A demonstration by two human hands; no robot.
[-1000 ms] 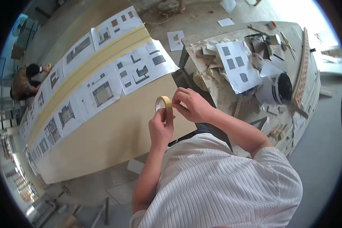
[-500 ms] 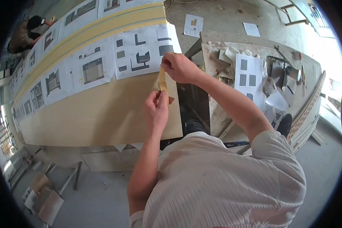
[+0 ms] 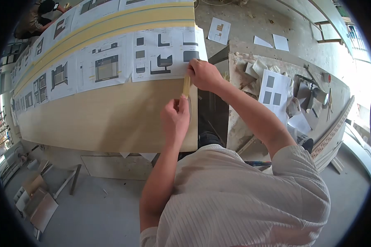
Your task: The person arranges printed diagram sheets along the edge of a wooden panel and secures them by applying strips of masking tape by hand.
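Note:
A strip of yellow masking tape (image 3: 186, 86) stretches between my two hands over the right end of the pale board (image 3: 111, 119). Its lower end is pinched by my left hand (image 3: 176, 117), thumb against curled fingers. My right hand (image 3: 204, 75) grips the upper end, close to the corner of a printed drawing sheet (image 3: 168, 68). That sheet shows dark furniture shapes and lies flat on the board. Whether a tape roll sits beneath my left fingers is hidden.
More printed sheets (image 3: 99, 74) and a long yellow band (image 3: 99, 25) run along the board. To the right, a cluttered bench (image 3: 245, 117) carries a printed sheet (image 3: 272, 92), rags and tools. Papers (image 3: 219, 31) lie on the floor. Another person (image 3: 31, 20) crouches at the far left.
The tape between my hands has gone from bent to taut and straight. Both hands appear slightly farther right, while the whole view has shifted a little too.

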